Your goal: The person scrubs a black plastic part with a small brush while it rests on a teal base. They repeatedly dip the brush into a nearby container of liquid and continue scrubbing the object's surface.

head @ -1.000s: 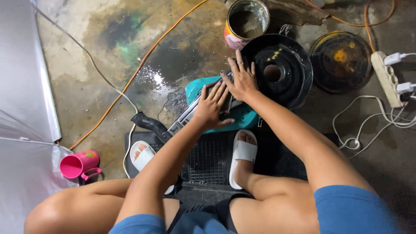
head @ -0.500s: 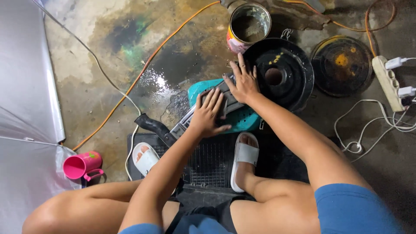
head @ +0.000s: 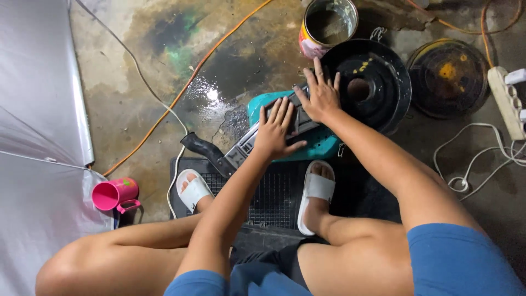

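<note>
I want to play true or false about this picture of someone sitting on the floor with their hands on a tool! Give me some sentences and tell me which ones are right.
1. Both hands rest flat on the grey-and-teal power tool. True: the left hand and right hand both lie on it, fingers spread.
2. The pink plastic cup stands upright. False: it lies on its side.
3. The person wears white slide sandals. True.
4. The orange cable is coiled on the round black pan. False: it runs across the wet concrete floor.
5. The open metal tin can sits beyond the pan's far rim. True.
</note>
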